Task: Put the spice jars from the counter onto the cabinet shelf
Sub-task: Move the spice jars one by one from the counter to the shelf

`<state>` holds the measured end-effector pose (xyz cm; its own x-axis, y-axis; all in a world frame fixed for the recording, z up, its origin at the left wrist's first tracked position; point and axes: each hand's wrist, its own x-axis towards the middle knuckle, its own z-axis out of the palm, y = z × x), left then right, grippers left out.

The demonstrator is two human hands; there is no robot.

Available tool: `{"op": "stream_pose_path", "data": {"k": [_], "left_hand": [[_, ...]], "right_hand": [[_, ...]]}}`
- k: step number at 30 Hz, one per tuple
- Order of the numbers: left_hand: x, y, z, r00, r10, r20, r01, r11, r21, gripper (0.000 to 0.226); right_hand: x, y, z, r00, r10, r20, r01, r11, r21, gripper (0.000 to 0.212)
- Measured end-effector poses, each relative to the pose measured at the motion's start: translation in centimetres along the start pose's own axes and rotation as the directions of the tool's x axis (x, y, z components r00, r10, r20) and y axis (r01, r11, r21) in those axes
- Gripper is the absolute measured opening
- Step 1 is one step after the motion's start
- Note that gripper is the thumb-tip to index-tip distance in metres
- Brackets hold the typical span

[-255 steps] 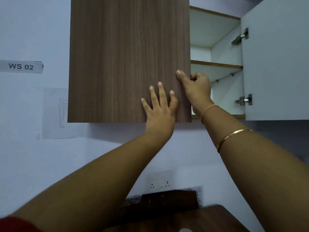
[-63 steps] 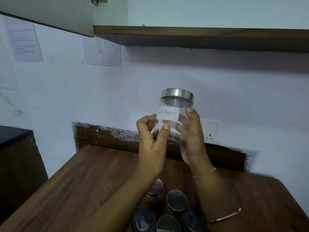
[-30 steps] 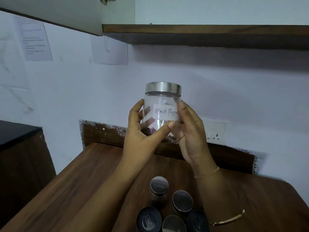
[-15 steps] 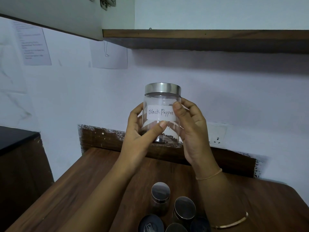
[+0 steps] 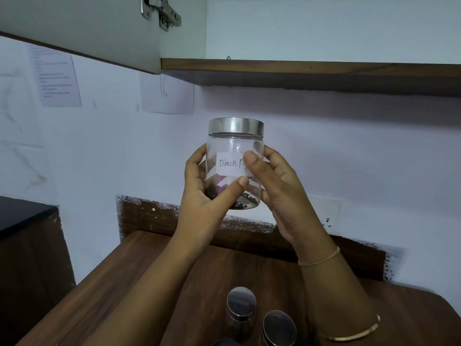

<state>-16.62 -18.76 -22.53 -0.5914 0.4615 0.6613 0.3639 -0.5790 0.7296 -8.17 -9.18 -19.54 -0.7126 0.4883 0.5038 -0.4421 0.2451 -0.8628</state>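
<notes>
A clear glass jar (image 5: 234, 146) with a steel lid and a white label reading "Black Pe…" is held upright in front of the wall, well above the counter. A few peppercorns lie in its bottom. My left hand (image 5: 207, 193) grips its left side and base, thumb across the front. My right hand (image 5: 277, 186) grips its right side, thumb over the label. Two more steel-lidded jars (image 5: 241, 302) (image 5: 279, 325) stand on the wooden counter (image 5: 139, 283) below my arms. The cabinet's bottom shelf edge (image 5: 309, 68) runs overhead.
An open cabinet door (image 5: 79, 31) with a metal hinge (image 5: 162, 11) hangs at the upper left. Paper sheets (image 5: 57, 78) are taped to the wall. A wall socket (image 5: 324, 213) sits behind my right hand. A dark counter (image 5: 20, 216) stands at the left.
The jar has stayed in both hands and risen slightly toward the cabinet. My right thumb has slid over the label's end. My view has tilted up, so fewer counter jars show.
</notes>
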Motion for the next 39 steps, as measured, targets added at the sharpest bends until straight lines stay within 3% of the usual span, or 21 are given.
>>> {"op": "stream_pose_path", "data": {"k": [5,12,16,19,21,23,25,27,29,32,39], "left_hand": [[1.0,0.9,-0.3,0.995,0.097,0.016,-0.098,0.993,0.068,0.077],[5.3,3.0,-0.8,0.976,0.218,0.004,-0.217,0.972,0.093,0.077],[9.4,4.9,-1.3,0.937,0.343,0.064,-0.347,0.934,0.084,0.060],[12.8,5.3,-1.9,0.905,0.425,-0.033,-0.421,0.903,0.087,0.035],[15.0,5.1,-2.4,0.897,0.420,-0.137,-0.387,0.896,0.216,0.034],[17.3,4.2,-3.3,0.886,0.454,-0.094,-0.340,0.774,0.535,0.037],[19.3,2.9,-4.2,0.896,0.424,0.129,-0.326,0.432,0.841,0.044],[20.5,1.8,-4.9,0.888,0.362,0.283,-0.341,0.106,0.934,0.048],[20.8,1.1,-5.5,0.846,0.397,0.356,-0.365,-0.057,0.929,0.047],[21.2,0.3,-5.7,0.782,0.495,0.378,-0.375,-0.110,0.921,0.045],[22.1,-1.5,-5.7,0.652,0.658,0.377,-0.407,-0.116,0.906,0.042]], "right_hand": [[1.5,-1.2,0.6,0.997,-0.058,0.054,0.061,0.997,-0.055,0.050],[5.3,-4.5,1.7,0.981,-0.187,0.057,0.193,0.974,-0.122,0.049],[8.3,-7.9,2.2,0.958,-0.283,0.049,0.287,0.940,-0.183,0.047],[10.6,-10.5,2.6,0.937,-0.349,0.012,0.342,0.909,-0.237,0.051],[12.3,-11.9,2.8,0.923,-0.383,-0.035,0.359,0.892,-0.274,0.050],[14.0,-12.9,2.9,0.920,-0.386,-0.068,0.351,0.888,-0.296,0.047],[15.6,-13.4,3.1,0.921,-0.380,-0.083,0.340,0.891,-0.300,0.047],[17.1,-13.4,3.2,0.920,-0.378,-0.106,0.331,0.892,-0.307,0.045],[18.5,-13.1,3.3,0.917,-0.379,-0.127,0.324,0.891,-0.318,0.042],[20.3,-12.6,3.4,0.915,-0.378,-0.143,0.313,0.887,-0.340,0.046],[24.1,-11.3,3.7,0.949,-0.284,-0.139,0.216,0.903,-0.371,0.047]]}}
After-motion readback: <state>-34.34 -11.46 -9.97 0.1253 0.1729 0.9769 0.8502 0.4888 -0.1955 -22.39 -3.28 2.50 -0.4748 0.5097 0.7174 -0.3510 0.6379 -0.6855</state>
